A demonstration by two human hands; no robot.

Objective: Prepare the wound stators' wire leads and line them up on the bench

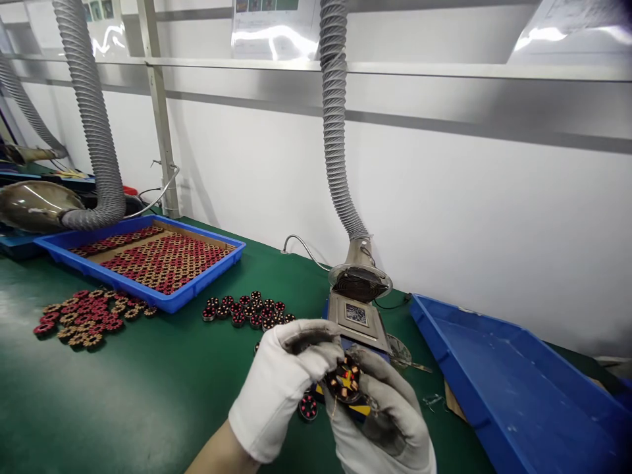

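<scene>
Both of my hands wear white gloves with grey, dirtied fingers. My right hand (pixel 390 411) is closed around a small round wound motor stator (pixel 346 380) with copper coils and a yellow and red centre. At its upper left edge the fingers of my left hand (pixel 291 378) are pinched together; the fingertips partly hide what they grip there. Thin copper wire hangs below the stator. Just under my left hand lies a black-rimmed round part (pixel 309 406) with red marks. Directly beyond the hands stands a solder pot (pixel 360 321) with a square silvery opening.
A fume hood (pixel 360 280) on a grey flexible duct (pixel 336 131) sits behind the pot. Several black round parts (pixel 254 307) and a pile of red and tan cores (pixel 89 316) lie leftward. A blue tray (pixel 197 289) holds more cores. Another blue tray (pixel 523 382) stands right.
</scene>
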